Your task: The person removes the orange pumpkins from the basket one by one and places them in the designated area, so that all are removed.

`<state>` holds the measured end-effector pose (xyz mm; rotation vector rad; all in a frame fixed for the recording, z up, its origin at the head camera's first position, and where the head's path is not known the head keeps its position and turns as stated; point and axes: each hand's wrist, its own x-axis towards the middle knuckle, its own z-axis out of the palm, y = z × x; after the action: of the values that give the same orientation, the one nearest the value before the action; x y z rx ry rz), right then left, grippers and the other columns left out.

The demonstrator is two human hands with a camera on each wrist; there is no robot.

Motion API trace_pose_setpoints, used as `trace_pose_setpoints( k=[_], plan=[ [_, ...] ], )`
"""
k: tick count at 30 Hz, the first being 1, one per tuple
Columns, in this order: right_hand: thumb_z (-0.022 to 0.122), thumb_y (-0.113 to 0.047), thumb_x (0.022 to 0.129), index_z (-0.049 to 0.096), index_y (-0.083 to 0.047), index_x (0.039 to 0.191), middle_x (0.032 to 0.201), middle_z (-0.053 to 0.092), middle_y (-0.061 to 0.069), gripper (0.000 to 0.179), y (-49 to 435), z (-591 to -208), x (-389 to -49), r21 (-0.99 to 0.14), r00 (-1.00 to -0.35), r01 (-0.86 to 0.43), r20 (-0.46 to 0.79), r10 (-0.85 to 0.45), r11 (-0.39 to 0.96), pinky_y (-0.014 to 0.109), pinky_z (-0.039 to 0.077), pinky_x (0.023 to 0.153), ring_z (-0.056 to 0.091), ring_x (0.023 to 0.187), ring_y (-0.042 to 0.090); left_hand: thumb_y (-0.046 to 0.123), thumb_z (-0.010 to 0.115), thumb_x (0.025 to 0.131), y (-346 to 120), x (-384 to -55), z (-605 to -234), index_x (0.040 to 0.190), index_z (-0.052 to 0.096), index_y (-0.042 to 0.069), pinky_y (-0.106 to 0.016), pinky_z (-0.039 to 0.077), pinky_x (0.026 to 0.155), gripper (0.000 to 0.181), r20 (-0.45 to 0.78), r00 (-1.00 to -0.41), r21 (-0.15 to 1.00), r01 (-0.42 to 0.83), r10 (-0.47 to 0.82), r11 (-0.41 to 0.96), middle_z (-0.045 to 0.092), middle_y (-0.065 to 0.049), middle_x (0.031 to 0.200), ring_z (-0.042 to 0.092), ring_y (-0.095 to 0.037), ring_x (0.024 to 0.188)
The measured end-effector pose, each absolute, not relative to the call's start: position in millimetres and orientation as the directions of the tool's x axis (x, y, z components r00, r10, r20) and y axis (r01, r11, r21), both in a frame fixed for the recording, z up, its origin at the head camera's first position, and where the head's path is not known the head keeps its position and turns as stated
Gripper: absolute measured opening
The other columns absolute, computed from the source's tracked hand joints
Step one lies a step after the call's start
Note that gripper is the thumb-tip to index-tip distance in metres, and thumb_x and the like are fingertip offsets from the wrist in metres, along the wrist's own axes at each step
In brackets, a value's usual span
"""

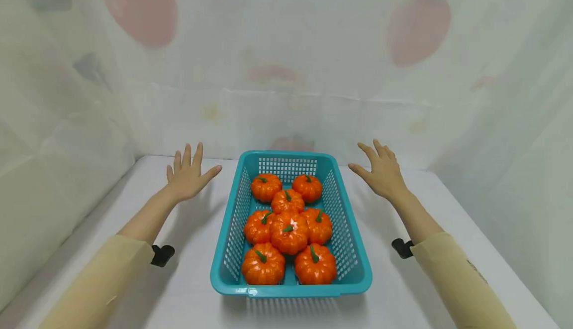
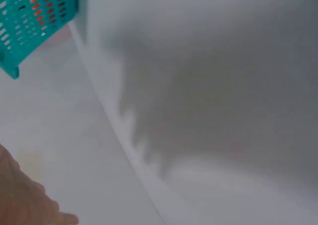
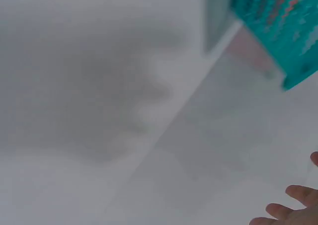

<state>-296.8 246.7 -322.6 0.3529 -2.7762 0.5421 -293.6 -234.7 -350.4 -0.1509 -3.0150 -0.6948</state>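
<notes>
Orange ribbed pumpkins (image 1: 293,238) gleam inside a teal basket (image 1: 291,290).

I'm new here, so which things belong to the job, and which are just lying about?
Likely the job's: teal perforated plastic basket; glossy, round orange pumpkins with green stems; left hand and right hand, either side.

Just around: white table; pale hanging sheet with reddish prints; small black objects at the cuffs.

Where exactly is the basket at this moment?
In the head view, the basket stands on the table, midway across the picture, between the left hand and the right hand, with orange pumpkins inside.
</notes>
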Motion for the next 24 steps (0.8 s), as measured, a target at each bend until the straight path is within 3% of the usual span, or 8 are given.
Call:
trace_pose_setpoints(
  k=[4, 8, 11, 15, 17, 20, 24],
  plan=[
    [0.061, -0.044, 0.096, 0.042, -0.009, 0.149, 0.159, 0.03, 0.024, 0.066, 216, -312, -280, -0.456, -0.902, -0.396, 0.359, -0.242, 0.797, 0.071, 0.024, 0.114, 0.025, 0.146, 0.049, 0.062, 0.029, 0.101, -226, -299, -351, 0.156, -0.014, 0.001, -0.081, 0.001, 0.109, 0.092, 0.076, -0.989, 0.547, 0.147, 0.125, 0.824, -0.012, -0.035, 0.16, -0.01, -0.063, 0.145],
    [0.067, -0.037, 0.093, 0.047, -0.012, 0.145, 0.154, 0.042, 0.016, 0.061, 186, -306, -256, -0.588, -0.893, -0.449, 0.319, -0.317, 0.673, 0.061, 0.036, 0.113, 0.039, 0.142, 0.041, 0.051, 0.029, 0.105, -214, -301, -356, 0.155, -0.011, -0.005, -0.075, 0.002, 0.115, 0.084, 0.068, -0.984, 0.638, 0.171, 0.167, 0.751, -0.003, -0.037, 0.16, -0.001, -0.06, 0.146],
    [0.071, -0.037, 0.09, 0.051, -0.019, 0.141, 0.148, 0.05, 0.01, 0.058, 167, -307, -238, -0.672, -0.889, -0.445, 0.25, -0.384, 0.592, 0.055, 0.046, 0.107, 0.049, 0.134, 0.037, 0.05, 0.03, 0.106, -205, -299, -357, 0.157, -0.011, 0.003, -0.067, 0.025, 0.116, 0.081, 0.012, -0.984, 0.778, 0.12, 0.177, 0.617, 0.01, -0.034, 0.161, 0.019, -0.055, 0.146],
    [0.076, -0.038, 0.086, 0.053, -0.027, 0.137, 0.145, 0.053, 0.003, 0.057, 150, -311, -221, -0.754, -0.861, -0.41, 0.134, -0.491, 0.513, 0.054, 0.047, 0.105, 0.053, 0.13, 0.035, 0.047, 0.034, 0.106, -196, -299, -356, 0.159, -0.009, 0.008, -0.048, 0.053, 0.1, 0.078, -0.08, -0.978, 0.931, -0.004, 0.193, 0.366, 0.027, -0.032, 0.155, 0.05, -0.044, 0.13],
    [0.078, -0.036, 0.084, 0.053, -0.029, 0.136, 0.145, 0.051, 0.001, 0.058, 145, -314, -215, -0.784, -0.838, -0.393, 0.09, -0.538, 0.481, 0.055, 0.047, 0.105, 0.052, 0.129, 0.035, 0.045, 0.035, 0.106, -194, -300, -355, 0.159, -0.005, 0.008, -0.038, 0.057, 0.095, 0.076, -0.108, -0.975, 0.955, -0.047, 0.194, 0.292, 0.033, -0.03, 0.152, 0.059, -0.035, 0.117],
    [0.08, -0.035, 0.082, 0.053, -0.032, 0.136, 0.147, 0.048, -0.002, 0.061, 138, -318, -211, -0.796, -0.809, -0.386, 0.049, -0.586, 0.467, 0.053, 0.048, 0.104, 0.048, 0.131, 0.034, 0.041, 0.037, 0.106, -192, -301, -354, 0.159, 0.001, 0.007, -0.025, 0.058, 0.086, 0.073, -0.121, -0.972, 0.969, -0.072, 0.2, 0.236, 0.041, -0.025, 0.144, 0.06, -0.018, 0.103],
    [0.082, -0.036, 0.079, 0.053, -0.032, 0.136, 0.146, 0.05, -0.006, 0.065, 134, -325, -209, -0.767, -0.796, -0.407, 0.031, -0.604, 0.497, 0.051, 0.048, 0.102, 0.047, 0.132, 0.03, 0.034, 0.044, 0.105, -192, -304, -355, 0.159, 0.01, 0.011, -0.022, 0.055, 0.081, 0.068, -0.141, -0.96, 0.981, -0.102, 0.242, 0.165, 0.05, -0.012, 0.128, 0.061, -0.01, 0.093]
  ],
)
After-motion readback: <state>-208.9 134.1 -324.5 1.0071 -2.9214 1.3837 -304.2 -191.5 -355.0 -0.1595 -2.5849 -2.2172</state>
